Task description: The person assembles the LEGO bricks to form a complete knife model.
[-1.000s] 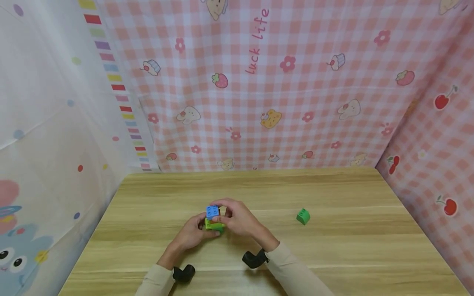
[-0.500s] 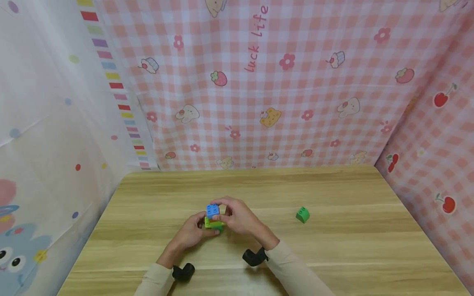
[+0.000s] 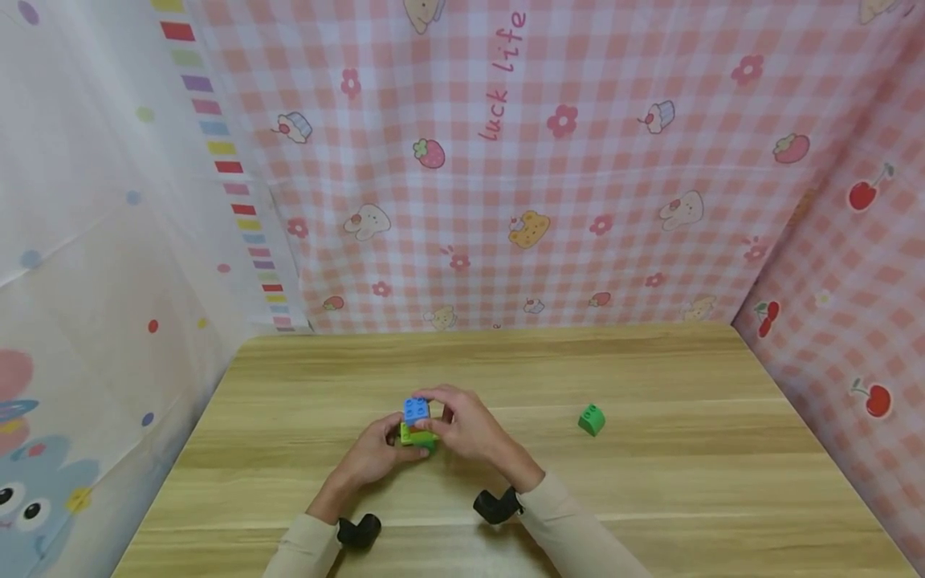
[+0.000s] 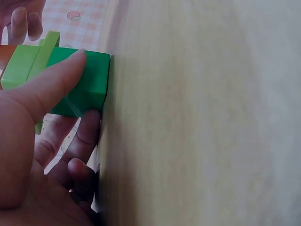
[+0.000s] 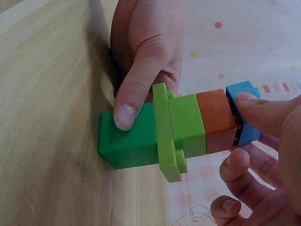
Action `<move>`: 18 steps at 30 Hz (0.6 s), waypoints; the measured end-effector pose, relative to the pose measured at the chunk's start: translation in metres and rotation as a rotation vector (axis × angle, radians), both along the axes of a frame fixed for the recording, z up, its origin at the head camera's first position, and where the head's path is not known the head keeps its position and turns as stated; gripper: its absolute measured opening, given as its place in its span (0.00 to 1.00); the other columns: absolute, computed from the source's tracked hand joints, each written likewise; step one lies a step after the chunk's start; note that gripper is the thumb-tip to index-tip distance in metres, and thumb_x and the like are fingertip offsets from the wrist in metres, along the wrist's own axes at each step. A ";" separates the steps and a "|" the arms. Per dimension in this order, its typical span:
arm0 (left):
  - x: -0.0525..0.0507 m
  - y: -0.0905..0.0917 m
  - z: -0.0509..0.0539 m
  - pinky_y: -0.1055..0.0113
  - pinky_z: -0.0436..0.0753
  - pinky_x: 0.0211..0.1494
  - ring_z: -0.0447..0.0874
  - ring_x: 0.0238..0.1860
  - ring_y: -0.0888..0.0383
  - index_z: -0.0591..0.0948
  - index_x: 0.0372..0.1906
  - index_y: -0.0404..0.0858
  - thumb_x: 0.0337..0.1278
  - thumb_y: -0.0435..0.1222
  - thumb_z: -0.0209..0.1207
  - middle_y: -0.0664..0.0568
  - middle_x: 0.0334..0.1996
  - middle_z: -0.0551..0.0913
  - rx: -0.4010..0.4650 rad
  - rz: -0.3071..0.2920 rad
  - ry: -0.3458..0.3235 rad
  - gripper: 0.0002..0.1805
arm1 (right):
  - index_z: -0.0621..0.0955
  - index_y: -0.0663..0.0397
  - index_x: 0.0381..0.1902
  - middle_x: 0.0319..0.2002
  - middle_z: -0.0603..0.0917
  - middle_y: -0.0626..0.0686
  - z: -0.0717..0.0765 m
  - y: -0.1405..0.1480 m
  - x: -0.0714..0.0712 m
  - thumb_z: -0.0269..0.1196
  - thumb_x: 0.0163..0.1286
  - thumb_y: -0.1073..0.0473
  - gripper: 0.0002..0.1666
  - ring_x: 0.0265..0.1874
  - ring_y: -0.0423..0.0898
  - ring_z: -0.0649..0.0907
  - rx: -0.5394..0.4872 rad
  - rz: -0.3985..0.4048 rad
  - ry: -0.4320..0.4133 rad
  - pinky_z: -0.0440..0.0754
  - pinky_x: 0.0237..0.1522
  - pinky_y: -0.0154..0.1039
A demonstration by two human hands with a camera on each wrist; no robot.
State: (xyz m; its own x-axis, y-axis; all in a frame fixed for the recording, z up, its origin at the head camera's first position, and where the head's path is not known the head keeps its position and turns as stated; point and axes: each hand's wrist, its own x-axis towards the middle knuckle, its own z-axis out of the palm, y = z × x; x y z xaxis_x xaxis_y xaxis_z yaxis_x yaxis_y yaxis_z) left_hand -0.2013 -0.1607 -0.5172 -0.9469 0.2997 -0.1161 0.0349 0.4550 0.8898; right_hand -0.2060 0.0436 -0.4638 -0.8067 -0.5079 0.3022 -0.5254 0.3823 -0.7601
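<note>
A stack of toy building blocks stands on the wooden table [image 3: 520, 466]. In the right wrist view it runs from a dark green block [image 5: 134, 148] on the table through a lime plate [image 5: 165, 134] and a lime block [image 5: 188, 125] to an orange-brown block [image 5: 216, 122]. My left hand [image 3: 372, 456] grips the dark green block, thumb on one side and fingers on the other. Between thumb and fingers, my right hand [image 3: 468, 427] pinches a blue block [image 3: 415, 410] at the top. The blue block sits slightly tilted, with studs and a narrow gap showing beneath it.
A loose green block [image 3: 592, 420] with a curved side lies on the table to the right of the hands. Behind the table hangs a pink checked cloth [image 3: 477, 201], and more printed cloth covers both sides. Each wrist wears a black mount [image 3: 497, 506].
Both hands keep their grips and the stack stays in place. The view shifts slightly; the loose green block has not moved.
</note>
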 end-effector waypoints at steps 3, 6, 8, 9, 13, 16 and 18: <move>0.000 0.000 0.000 0.60 0.73 0.48 0.74 0.44 0.55 0.80 0.56 0.44 0.49 0.41 0.74 0.51 0.47 0.81 0.000 -0.001 0.002 0.27 | 0.80 0.59 0.59 0.51 0.84 0.54 0.000 0.000 0.001 0.69 0.64 0.60 0.25 0.24 0.34 0.74 0.003 -0.003 0.002 0.74 0.27 0.29; -0.001 0.001 0.000 0.60 0.72 0.46 0.73 0.42 0.54 0.81 0.55 0.44 0.48 0.41 0.75 0.51 0.44 0.80 -0.003 0.004 -0.002 0.26 | 0.80 0.60 0.59 0.52 0.84 0.55 0.001 0.001 0.001 0.69 0.65 0.60 0.25 0.24 0.34 0.73 0.007 0.006 0.002 0.74 0.27 0.29; -0.001 0.001 0.000 0.61 0.71 0.45 0.72 0.41 0.54 0.81 0.55 0.44 0.48 0.41 0.75 0.51 0.43 0.80 -0.005 0.005 -0.002 0.26 | 0.79 0.60 0.60 0.53 0.84 0.55 0.000 0.002 0.001 0.69 0.65 0.60 0.25 0.24 0.34 0.73 0.010 0.012 0.002 0.74 0.26 0.29; -0.001 0.001 -0.001 0.61 0.71 0.45 0.72 0.41 0.54 0.81 0.55 0.44 0.47 0.41 0.75 0.51 0.43 0.80 -0.005 0.006 -0.001 0.27 | 0.79 0.60 0.60 0.53 0.83 0.55 0.001 0.002 0.000 0.69 0.65 0.60 0.25 0.24 0.33 0.73 0.012 0.014 0.004 0.74 0.26 0.28; -0.001 0.001 -0.001 0.61 0.71 0.45 0.72 0.41 0.55 0.81 0.55 0.44 0.47 0.41 0.75 0.51 0.43 0.80 -0.002 0.005 -0.002 0.27 | 0.79 0.60 0.60 0.53 0.84 0.56 0.001 0.004 -0.001 0.68 0.65 0.61 0.25 0.24 0.34 0.74 0.021 0.030 0.013 0.74 0.26 0.29; -0.001 0.001 -0.001 0.61 0.71 0.46 0.73 0.42 0.55 0.81 0.55 0.44 0.46 0.41 0.75 0.51 0.44 0.81 0.002 0.006 -0.003 0.27 | 0.79 0.60 0.60 0.53 0.84 0.55 0.003 0.005 -0.002 0.69 0.65 0.61 0.25 0.25 0.35 0.74 0.042 0.043 0.022 0.74 0.27 0.29; -0.001 0.001 -0.001 0.61 0.72 0.47 0.73 0.43 0.55 0.81 0.55 0.44 0.47 0.41 0.75 0.51 0.45 0.81 0.006 0.008 -0.010 0.27 | 0.80 0.59 0.60 0.52 0.84 0.54 0.005 0.005 -0.002 0.69 0.65 0.60 0.25 0.26 0.35 0.74 0.064 0.046 0.028 0.75 0.27 0.29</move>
